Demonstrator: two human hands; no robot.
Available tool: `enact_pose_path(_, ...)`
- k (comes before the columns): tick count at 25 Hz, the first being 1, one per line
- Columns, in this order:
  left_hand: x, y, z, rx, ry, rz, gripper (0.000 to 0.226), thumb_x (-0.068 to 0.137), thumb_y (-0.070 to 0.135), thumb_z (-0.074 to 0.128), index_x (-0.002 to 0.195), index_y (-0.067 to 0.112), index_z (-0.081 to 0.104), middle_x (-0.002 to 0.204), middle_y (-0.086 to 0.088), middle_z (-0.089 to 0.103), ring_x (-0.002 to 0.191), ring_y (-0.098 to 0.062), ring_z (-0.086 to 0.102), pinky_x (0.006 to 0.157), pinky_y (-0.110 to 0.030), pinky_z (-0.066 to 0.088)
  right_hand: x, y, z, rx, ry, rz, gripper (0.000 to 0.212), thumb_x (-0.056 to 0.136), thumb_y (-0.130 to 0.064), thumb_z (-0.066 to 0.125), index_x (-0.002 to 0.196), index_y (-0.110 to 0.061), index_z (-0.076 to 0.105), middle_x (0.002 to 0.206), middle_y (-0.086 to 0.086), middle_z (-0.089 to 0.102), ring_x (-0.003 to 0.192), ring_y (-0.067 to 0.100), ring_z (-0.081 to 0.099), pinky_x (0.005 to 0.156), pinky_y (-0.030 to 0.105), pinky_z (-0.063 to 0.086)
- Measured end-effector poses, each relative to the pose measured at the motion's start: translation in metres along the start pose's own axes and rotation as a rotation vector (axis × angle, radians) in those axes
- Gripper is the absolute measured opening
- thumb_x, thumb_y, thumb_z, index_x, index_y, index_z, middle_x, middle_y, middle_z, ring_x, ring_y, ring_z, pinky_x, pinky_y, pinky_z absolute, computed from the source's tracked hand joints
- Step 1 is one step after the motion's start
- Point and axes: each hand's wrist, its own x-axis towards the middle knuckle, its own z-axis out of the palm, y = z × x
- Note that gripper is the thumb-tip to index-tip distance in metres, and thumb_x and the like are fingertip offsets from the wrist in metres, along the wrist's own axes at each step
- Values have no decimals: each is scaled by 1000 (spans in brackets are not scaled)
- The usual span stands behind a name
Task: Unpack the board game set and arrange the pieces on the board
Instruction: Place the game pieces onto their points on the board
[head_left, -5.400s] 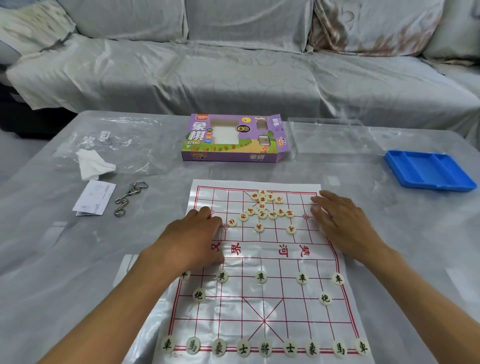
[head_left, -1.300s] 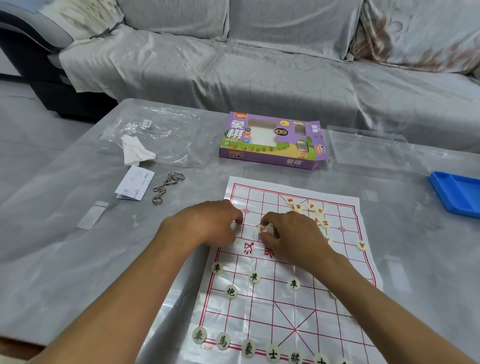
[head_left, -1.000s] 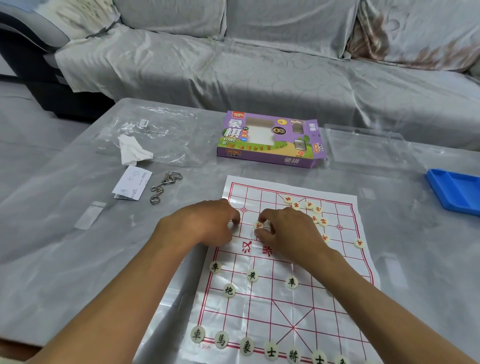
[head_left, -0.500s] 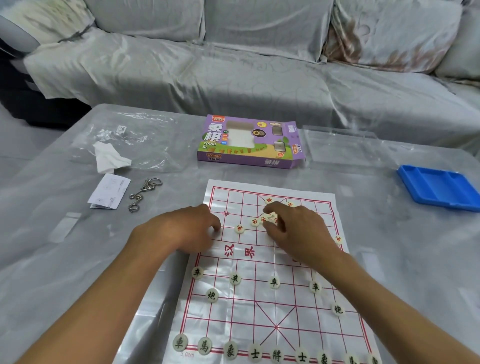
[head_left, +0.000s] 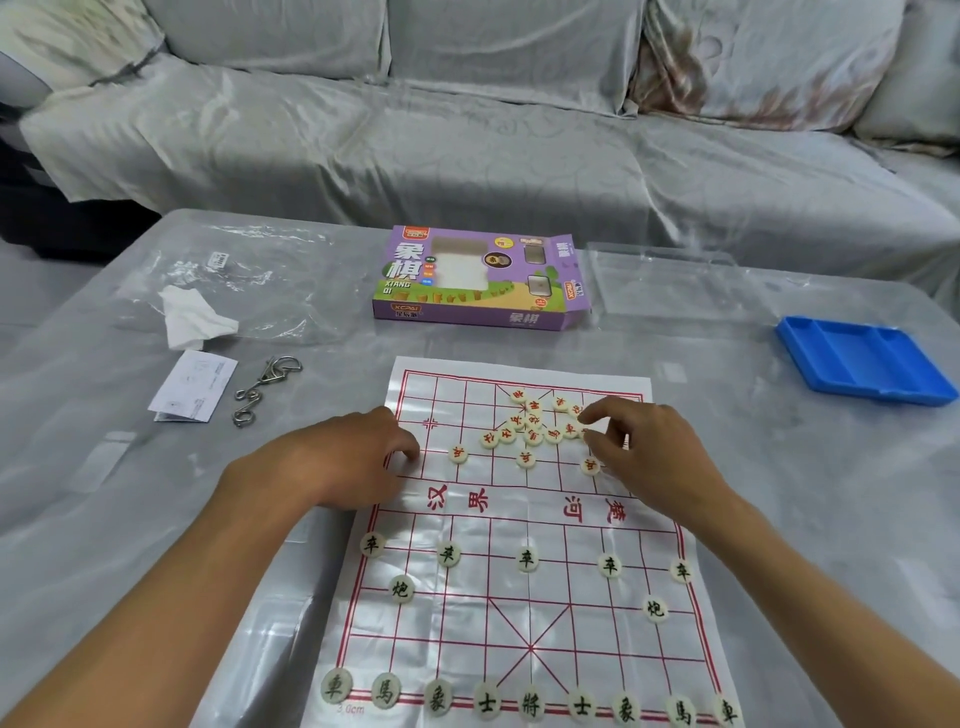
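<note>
The red pieces (head_left: 535, 426) lie clustered on the board (head_left: 519, 613), just left of your right hand (head_left: 644, 457), whose grip hovers over them, fingers curled, grasping nothing visible. Your left hand (head_left: 343, 462) presses the board's edge, fingers curled under.

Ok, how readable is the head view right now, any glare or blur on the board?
Head view: sharp at centre, red pieces legible; soft glare patches on the board and table cover; wide-angle bowing at the sofa; no hard shadows.
</note>
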Motion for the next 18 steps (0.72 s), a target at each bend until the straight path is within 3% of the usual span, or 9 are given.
enact_pose_path(5, 0, 2, -1, 3, 5, -5, 34, 94, 33, 49, 128, 37, 51, 132, 11, 40, 112, -15, 49, 97, -32, 43, 18, -29, 6, 1, -55, -63, 19, 90, -30, 62, 108, -30, 68, 77, -12, 63, 70, 8, 56, 75, 26, 50)
enact_pose_path(10, -4, 1, -2, -19, 7, -2, 34, 94, 34, 50, 128, 38, 52, 134, 10, 39, 113, -16, 50, 98, -34, 43, 43, -62, 24, -227, -172, -90, 27, 88, -33, 64, 114, -26, 65, 109, -3, 68, 92, 16, 61, 77, 27, 44)
enact_pose_path(18, -2, 6, -3, 14, 19, -17, 36, 94, 29, 49, 129, 35, 53, 136, 6, 40, 116, -20, 49, 99, -36, 43, 50, -60, 29, -231, -193, -41, 24, 86, -34, 67, 109, -27, 66, 105, -5, 68, 87, 14, 59, 75, 26, 45)
